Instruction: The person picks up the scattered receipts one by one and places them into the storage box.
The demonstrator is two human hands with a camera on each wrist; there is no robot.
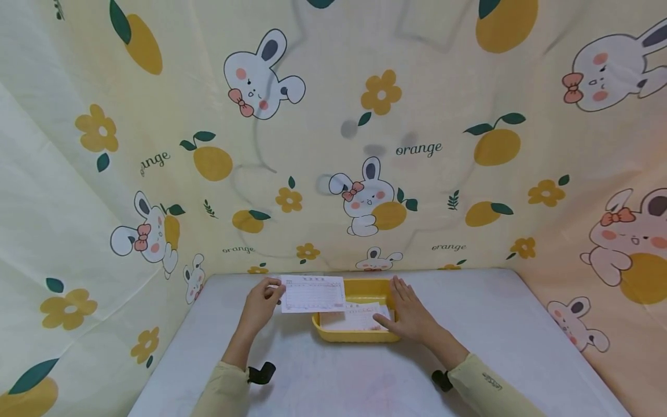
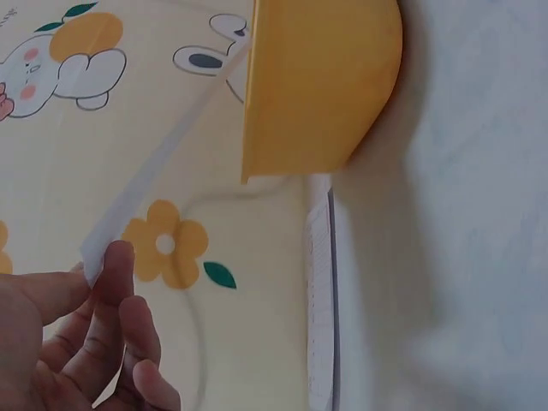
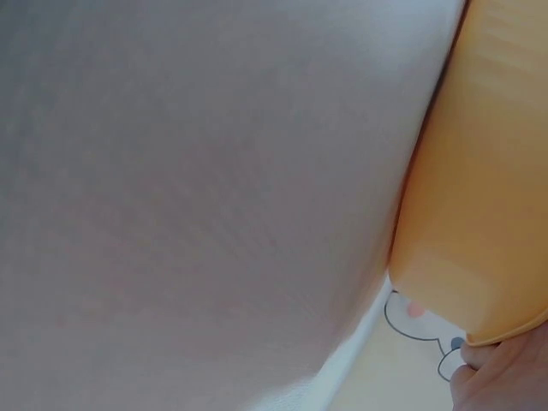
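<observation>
My left hand [image 1: 262, 305] pinches a printed paper slip [image 1: 312, 294] by its left edge, between thumb and fingertips. The slip is held up over the left part of a yellow plastic basket [image 1: 354, 336], hiding that side. More printed slips [image 1: 359, 317] lie inside the basket. On the basket's right rim rests my right hand [image 1: 414, 315], its fingers straight and its thumb reaching inward over the slips. In the left wrist view, the held slip [image 2: 141, 184] appears nearly edge-on. The right wrist view catches only part of the right hand [image 3: 505, 372] at the basket's rim.
A thin stack of printed paper [image 2: 321, 300] lies on the table beside the basket in the left wrist view. The white-covered table [image 1: 333, 376] meets a patterned curtain [image 1: 323, 231] at the back and sides.
</observation>
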